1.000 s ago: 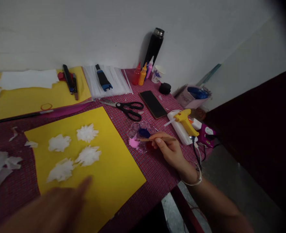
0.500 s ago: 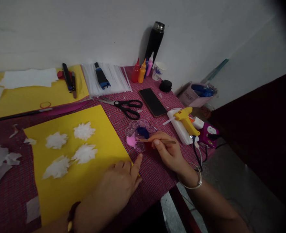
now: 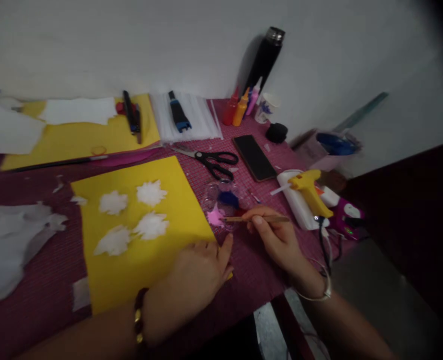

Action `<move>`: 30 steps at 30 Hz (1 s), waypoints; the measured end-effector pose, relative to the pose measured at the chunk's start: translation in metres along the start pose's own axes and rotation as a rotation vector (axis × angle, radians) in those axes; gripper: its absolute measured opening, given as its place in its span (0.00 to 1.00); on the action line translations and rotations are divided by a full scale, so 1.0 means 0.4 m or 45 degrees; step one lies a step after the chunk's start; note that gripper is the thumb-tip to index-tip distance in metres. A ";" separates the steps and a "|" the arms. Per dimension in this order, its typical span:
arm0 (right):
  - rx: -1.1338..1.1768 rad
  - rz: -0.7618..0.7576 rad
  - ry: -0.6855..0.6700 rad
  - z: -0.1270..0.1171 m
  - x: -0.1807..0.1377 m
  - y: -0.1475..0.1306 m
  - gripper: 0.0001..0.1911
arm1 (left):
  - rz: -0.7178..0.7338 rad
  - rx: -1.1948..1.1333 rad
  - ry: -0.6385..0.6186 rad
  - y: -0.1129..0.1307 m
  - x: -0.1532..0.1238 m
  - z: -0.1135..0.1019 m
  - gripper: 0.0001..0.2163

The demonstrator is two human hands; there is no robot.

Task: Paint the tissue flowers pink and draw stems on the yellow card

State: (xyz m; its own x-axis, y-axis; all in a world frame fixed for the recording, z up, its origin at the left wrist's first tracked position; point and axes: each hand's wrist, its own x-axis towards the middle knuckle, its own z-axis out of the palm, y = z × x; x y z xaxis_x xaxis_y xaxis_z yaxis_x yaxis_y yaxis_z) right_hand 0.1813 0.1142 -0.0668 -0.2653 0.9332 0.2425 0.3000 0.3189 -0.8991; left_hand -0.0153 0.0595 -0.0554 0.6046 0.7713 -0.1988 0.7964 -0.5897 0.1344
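Pinched in my right hand (image 3: 276,237) is a slim paintbrush (image 3: 270,218) with a brown wooden handle. Its tip meets pink paint (image 3: 215,216) in a clear flower-shaped palette (image 3: 210,189); the bristles are not distinct. Dark blue paint (image 3: 229,199) fills the palette's middle, and a red patch shows beside the brush. My left hand (image 3: 194,272) lies on the right part of a yellow sheet (image 3: 131,270), index finger stretched toward the palette, holding nothing. Several white crumpled paper flowers (image 3: 151,226) rest on that sheet.
Behind the palette lie black-handled scissors (image 3: 215,159) and a phone (image 3: 254,157). A yellow glue gun (image 3: 311,190) rests on a white case at right, by a purple power strip (image 3: 349,217). Paint bottles (image 3: 241,107) and a black flask (image 3: 264,57) stand at the back. Torn white paper (image 3: 7,250) lies left.
The camera view has swung left, so everything sits further right in the picture. My right hand keeps the paintbrush at the pink paint; my left hand stays on the yellow sheet.
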 end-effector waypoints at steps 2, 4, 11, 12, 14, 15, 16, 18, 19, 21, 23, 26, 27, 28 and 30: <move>-0.022 0.011 0.063 -0.001 -0.004 0.004 0.12 | 0.033 -0.009 0.056 0.003 -0.007 -0.002 0.27; -0.048 0.021 0.109 -0.004 -0.006 0.011 0.11 | 0.078 -0.011 0.112 0.004 -0.022 -0.005 0.26; -0.147 0.006 0.164 -0.011 -0.011 0.023 0.10 | -0.059 -0.004 0.277 -0.106 -0.164 -0.051 0.12; -0.133 0.022 0.189 -0.012 -0.010 0.020 0.10 | -0.167 -0.011 0.318 -0.146 -0.194 -0.055 0.11; -0.081 0.045 0.263 -0.014 -0.003 0.008 0.11 | -0.479 -0.046 0.369 -0.235 -0.251 -0.055 0.12; -0.060 0.058 0.300 -0.015 0.003 0.001 0.11 | -0.573 -0.056 0.391 -0.279 -0.277 -0.049 0.14; -0.046 0.080 0.320 -0.015 0.011 -0.008 0.11 | -0.628 -0.071 0.446 -0.319 -0.299 -0.038 0.15; -0.002 0.141 0.382 -0.009 0.031 -0.030 0.10 | -0.615 -0.104 0.569 -0.382 -0.331 -0.008 0.14; 0.049 0.179 0.411 -0.001 0.040 -0.043 0.10 | -0.574 -0.115 0.596 -0.402 -0.342 0.009 0.14; 0.223 0.232 0.428 0.029 0.058 -0.074 0.08 | -0.512 -0.099 0.610 -0.424 -0.352 0.044 0.14; 0.383 0.214 0.322 0.082 0.072 -0.110 0.07 | -0.501 -0.066 0.594 -0.429 -0.355 0.069 0.14; 0.353 0.048 0.047 0.194 0.090 -0.158 0.07 | -0.495 -0.048 0.586 -0.427 -0.355 0.087 0.14; 0.302 -0.025 -0.059 0.233 0.096 -0.170 0.08 | -0.484 -0.050 0.589 -0.426 -0.356 0.090 0.14; 0.248 -0.111 -0.132 0.269 0.104 -0.179 0.09 | -0.476 -0.053 0.595 -0.427 -0.357 0.091 0.14; 0.131 -0.260 -0.245 0.330 0.118 -0.189 0.10 | -0.470 -0.068 0.610 -0.428 -0.359 0.094 0.14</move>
State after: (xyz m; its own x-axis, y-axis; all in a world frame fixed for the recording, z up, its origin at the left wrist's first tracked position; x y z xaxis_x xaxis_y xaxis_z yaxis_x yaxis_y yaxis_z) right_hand 0.0250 0.1123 -0.0354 -0.4821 0.7998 0.3577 0.1304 0.4692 -0.8734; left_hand -0.2391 0.0407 -0.0862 0.2172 0.9520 0.2156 0.9467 -0.2593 0.1911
